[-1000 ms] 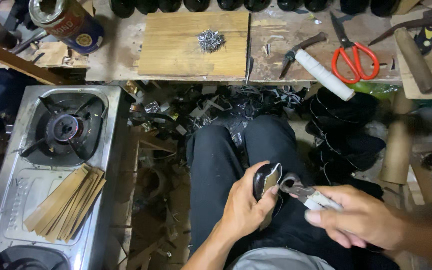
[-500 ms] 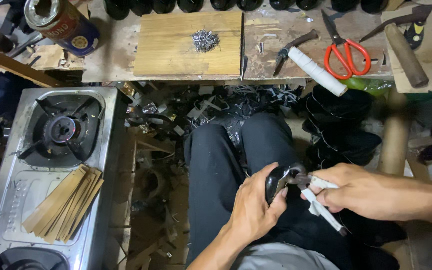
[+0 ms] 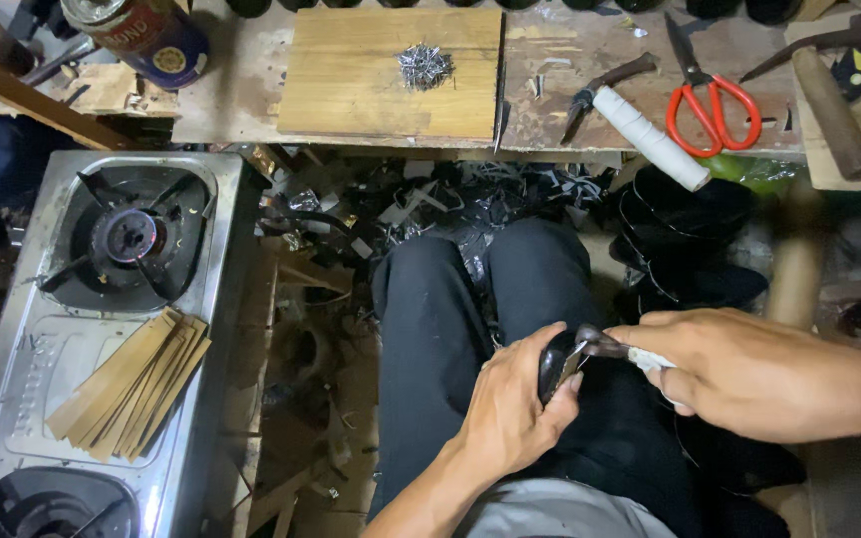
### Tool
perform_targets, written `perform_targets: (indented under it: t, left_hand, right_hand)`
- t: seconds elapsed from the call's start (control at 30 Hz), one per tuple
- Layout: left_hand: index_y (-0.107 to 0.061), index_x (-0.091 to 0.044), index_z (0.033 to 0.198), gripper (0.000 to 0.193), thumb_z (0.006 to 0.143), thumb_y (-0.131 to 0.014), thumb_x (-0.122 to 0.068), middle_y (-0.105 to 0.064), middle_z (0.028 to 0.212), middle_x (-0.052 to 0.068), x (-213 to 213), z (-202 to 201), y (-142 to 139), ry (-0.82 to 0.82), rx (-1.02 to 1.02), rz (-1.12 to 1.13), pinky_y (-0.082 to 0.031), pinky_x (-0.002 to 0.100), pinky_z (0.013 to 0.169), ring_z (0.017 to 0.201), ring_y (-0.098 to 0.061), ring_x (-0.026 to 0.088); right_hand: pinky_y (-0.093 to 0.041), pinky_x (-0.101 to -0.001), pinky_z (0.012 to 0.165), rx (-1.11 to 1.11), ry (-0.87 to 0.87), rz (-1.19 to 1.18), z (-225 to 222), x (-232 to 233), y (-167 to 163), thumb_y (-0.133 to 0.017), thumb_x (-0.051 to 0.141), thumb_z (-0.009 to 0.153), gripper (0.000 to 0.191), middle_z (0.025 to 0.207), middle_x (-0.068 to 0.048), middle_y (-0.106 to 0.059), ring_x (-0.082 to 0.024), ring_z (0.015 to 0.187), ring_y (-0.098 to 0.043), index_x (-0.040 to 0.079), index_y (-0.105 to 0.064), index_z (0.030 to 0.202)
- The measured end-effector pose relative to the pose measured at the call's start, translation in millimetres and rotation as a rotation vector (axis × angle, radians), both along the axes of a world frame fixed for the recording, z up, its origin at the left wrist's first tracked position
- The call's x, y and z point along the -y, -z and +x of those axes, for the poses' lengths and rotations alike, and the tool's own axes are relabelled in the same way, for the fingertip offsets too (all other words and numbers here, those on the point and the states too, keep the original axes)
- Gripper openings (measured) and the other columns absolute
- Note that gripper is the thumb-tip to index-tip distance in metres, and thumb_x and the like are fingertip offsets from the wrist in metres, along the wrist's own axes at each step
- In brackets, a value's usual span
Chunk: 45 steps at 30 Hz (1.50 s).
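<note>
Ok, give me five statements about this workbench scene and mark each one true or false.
1. The left hand grips a dark shoe-like piece over the lap. True.
2. The right hand holds the red-handled scissors. False: the scissors lie on the bench; the right hand holds pincers against the dark piece.
3. A small heap of nails sits on the wooden board. True.
4. The thin wooden strips lie on the floor between the knees. False: they rest on the gas stove.
5. The white roll stands upright on the stove. False: it lies on its side on the bench, beside the scissors.
</note>
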<state>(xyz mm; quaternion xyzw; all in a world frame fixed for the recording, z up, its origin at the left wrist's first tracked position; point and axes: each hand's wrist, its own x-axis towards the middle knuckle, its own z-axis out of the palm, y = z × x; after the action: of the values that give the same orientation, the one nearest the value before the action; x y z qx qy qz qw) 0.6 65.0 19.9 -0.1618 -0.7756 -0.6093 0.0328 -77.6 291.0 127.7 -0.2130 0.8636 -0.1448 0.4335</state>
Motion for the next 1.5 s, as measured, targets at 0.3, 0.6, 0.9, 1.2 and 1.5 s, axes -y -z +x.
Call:
perform_targets:
  t: [0.3,0.6,0.9,1.2,1.5]
  left_hand:
    - [-0.056,0.003,0.136,0.051,0.090,-0.072,-0.013,-0.071,0.115,0.024,11.2,-0.4,7.8,-0.108,0.006,0.044,-0.055,0.046,0.096,0.107,-0.071,0.042]
    - [-0.049,-0.001,0.145,0.054,0.096,-0.070,-0.009,-0.068,0.133,0.017,17.7,-11.3,-9.3,-0.215,-0.204,0.158,-0.052,0.041,0.108,0.119,-0.068,0.034]
    - [-0.050,-0.011,0.156,0.048,0.113,-0.045,-0.032,-0.064,0.138,0.013,87.5,-28.4,-37.4,-0.195,-0.104,-0.248,-0.055,0.038,0.098,0.113,-0.068,0.029]
    - [-0.037,-0.013,0.156,0.055,0.106,-0.033,-0.036,-0.058,0.147,0.009,94.0,-39.9,-51.7,-0.005,0.339,0.219,-0.056,0.027,0.050,0.058,-0.068,0.014]
    - [-0.046,-0.010,0.153,0.052,0.109,-0.034,-0.035,-0.069,0.127,0.013,89.7,-30.0,-41.0,-0.013,0.326,0.248,-0.055,0.026,0.050,0.056,-0.067,0.013]
  right_hand:
    - [-0.054,-0.0446,0.061,-0.603,0.196,-0.382,53.6,31.3,49.3,-0.063,0.014,0.087,0.032,0.087,-0.016,-0.070,-0.038,0.074,-0.070,0.002,-0.064,0.117]
    - [-0.054,-0.0410,0.052,-0.661,0.002,-0.300,23.5,41.7,-1.3,-0.074,0.017,0.080,0.048,0.084,-0.011,-0.067,-0.032,0.063,-0.070,0.006,-0.066,0.126]
    - [-0.056,-0.0402,0.051,-0.684,-0.262,-0.110,-24.4,88.4,-24.7,-0.074,0.020,0.080,0.058,0.089,-0.011,-0.064,-0.030,0.059,-0.070,0.006,-0.061,0.135]
    - [-0.054,-0.0411,0.051,-0.832,-0.130,-0.273,-1.6,106.7,1.7,-0.068,0.010,0.079,0.059,0.087,-0.015,-0.061,-0.032,0.060,-0.068,-0.001,-0.059,0.137]
    - [-0.060,-0.0349,0.081,0.233,0.280,-0.440,-9.8,74.7,28.4,-0.059,0.021,0.091,0.039,0.099,-0.008,-0.079,-0.016,0.088,-0.069,0.009,-0.074,0.125]
